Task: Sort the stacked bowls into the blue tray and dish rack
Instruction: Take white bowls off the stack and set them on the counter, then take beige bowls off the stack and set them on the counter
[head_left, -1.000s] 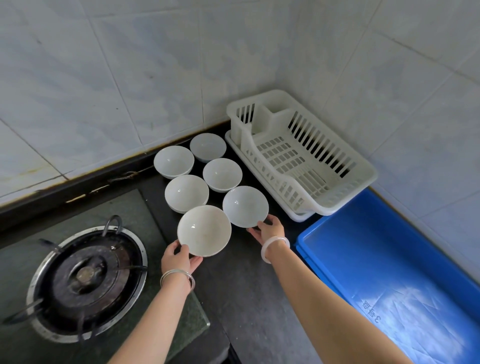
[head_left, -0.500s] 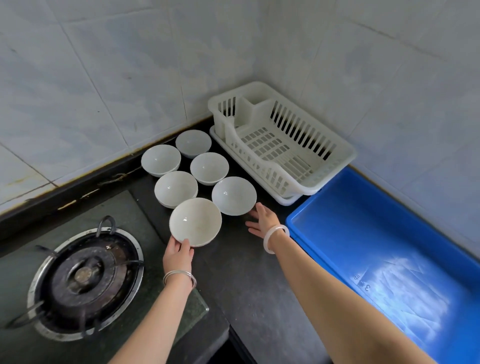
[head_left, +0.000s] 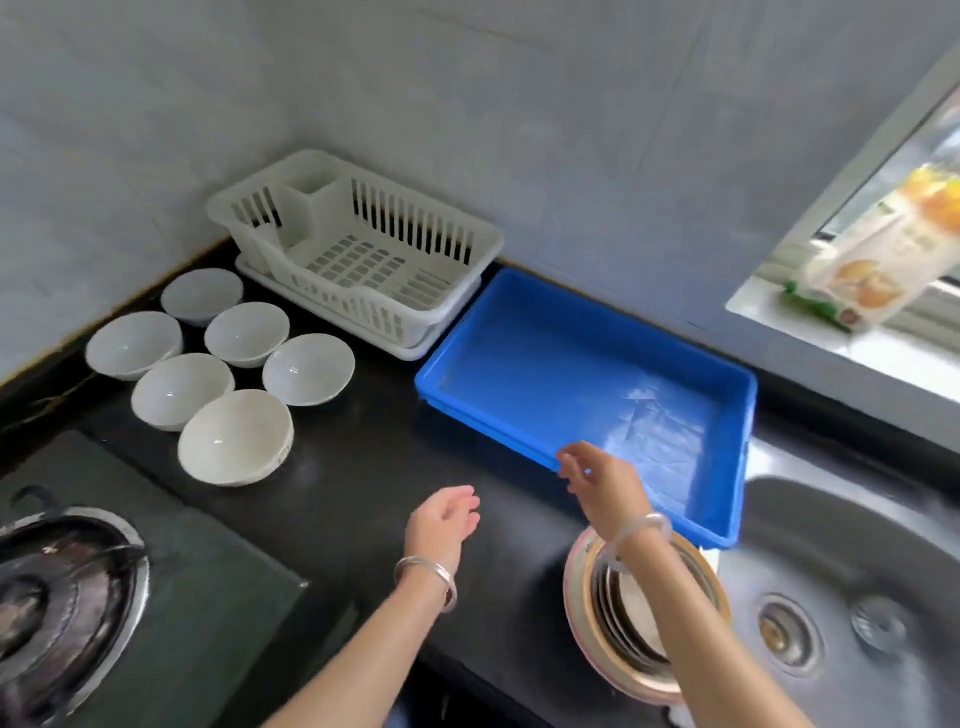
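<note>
Several white bowls (head_left: 236, 436) stand side by side on the black counter at the left, open side up. The white dish rack (head_left: 358, 249) sits in the corner with nothing in it. The blue tray (head_left: 587, 374) lies to its right, also holding nothing. A stack of metal and pink-rimmed bowls (head_left: 613, 623) stands near the front edge, partly hidden under my right forearm. My right hand (head_left: 605, 483) hovers open over the tray's near rim. My left hand (head_left: 441, 519) is open above bare counter, holding nothing.
A gas burner (head_left: 57, 597) sits at the lower left. A steel sink (head_left: 841, 613) with a drain is at the lower right. A window sill with a yellow-and-white packet (head_left: 878, 254) is at the upper right. Tiled walls close off the back.
Both hands have let go of the front white bowls and moved right toward the blue tray. The view has swung right, bringing in the stacked bowls and the sink.
</note>
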